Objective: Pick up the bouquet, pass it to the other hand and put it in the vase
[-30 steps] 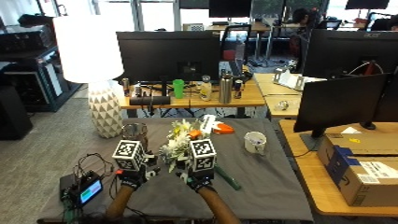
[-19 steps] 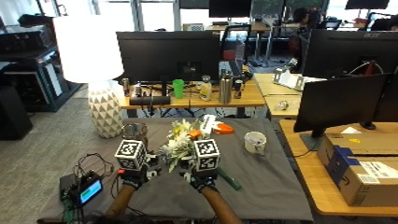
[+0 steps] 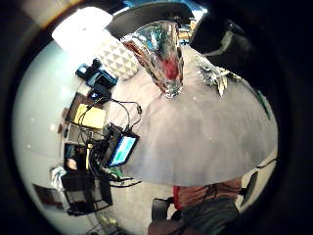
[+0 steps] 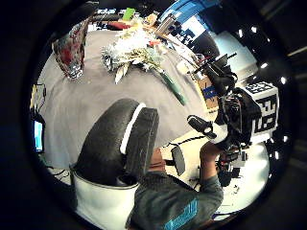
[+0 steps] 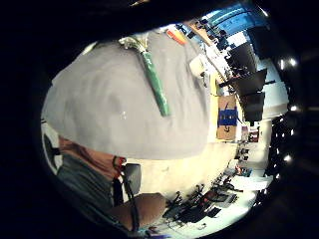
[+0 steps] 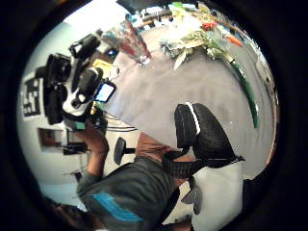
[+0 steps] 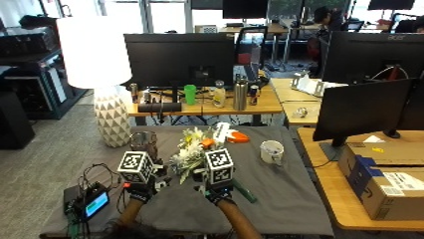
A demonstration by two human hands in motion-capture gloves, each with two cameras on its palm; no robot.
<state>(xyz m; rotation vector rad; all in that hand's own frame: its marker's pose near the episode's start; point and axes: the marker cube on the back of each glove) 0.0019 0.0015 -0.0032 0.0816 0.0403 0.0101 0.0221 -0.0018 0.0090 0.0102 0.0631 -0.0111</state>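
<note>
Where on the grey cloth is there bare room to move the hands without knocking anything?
Bare cloth runs along the near edge, from the hands rightward, below the white mug. The middle is crowded: the bouquet lies beside the glass vase, with the left hand and right hand just in front. The small screen and its cables fill the near left corner.

No word, brand or number can be read with certainty. The monitor [image 7: 382, 48] at the right of the outside view carries small lettering at its top corner, too small to make out. The cardboard box [image 7: 386, 181] on the side surface bears a white label whose print is illegible.
</note>
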